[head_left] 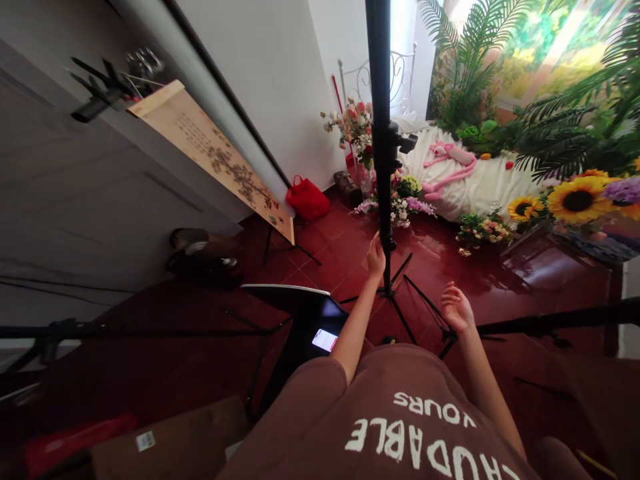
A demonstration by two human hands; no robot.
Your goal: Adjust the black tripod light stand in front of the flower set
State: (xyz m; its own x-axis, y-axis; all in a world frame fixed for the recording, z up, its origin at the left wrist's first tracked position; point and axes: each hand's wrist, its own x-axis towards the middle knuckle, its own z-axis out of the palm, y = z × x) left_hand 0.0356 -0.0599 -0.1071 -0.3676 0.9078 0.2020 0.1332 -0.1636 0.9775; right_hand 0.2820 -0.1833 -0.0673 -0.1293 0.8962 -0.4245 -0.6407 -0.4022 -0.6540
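Where left hand (377,257) meets pole (383,167), finger clamp unclear; right hand (457,309) free, fingers half-curled, slightly apart. Pole likely stiff, top-heavy; best held mid-shaft.

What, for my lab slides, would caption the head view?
Left hand at black tripod stand, right hand empty, pink plush toy beyond.

The dark red tiled floor (330,250) bears a red bag (309,199) and black-legged stands (395,303).
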